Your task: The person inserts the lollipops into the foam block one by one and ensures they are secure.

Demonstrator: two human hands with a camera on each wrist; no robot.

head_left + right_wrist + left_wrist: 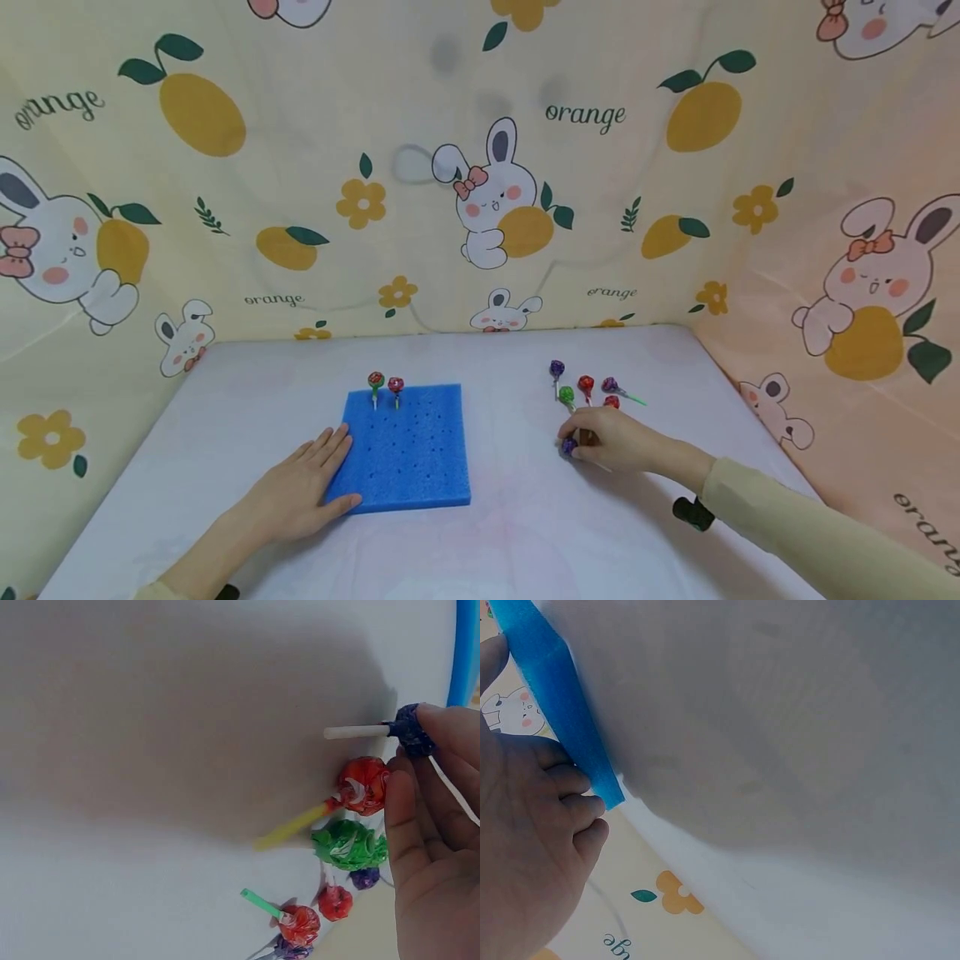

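My left hand (303, 492) rests on the left edge of a blue foam board (405, 450) dotted with small holes. Its fingers lie fairly straight along that edge, and the thumb reaches the near corner. In the left wrist view the fingertips touch the foam's side (577, 724). Two lollipops, one red and green (376, 381) and one red (396, 385), stand upright at the board's far left. Over on the right, my right hand (618, 437) pinches a dark purple lollipop (414, 731) by its wrapped head. Its white stick (356, 732) points away from the fingers.
Several loose lollipops lie around the right hand, among them a green one (349, 844), a red one with a yellow stick (364, 785) and a purple one (557, 367). A white cloth (510, 533) covers the table. Printed fabric (360, 150) rises behind and beside it.
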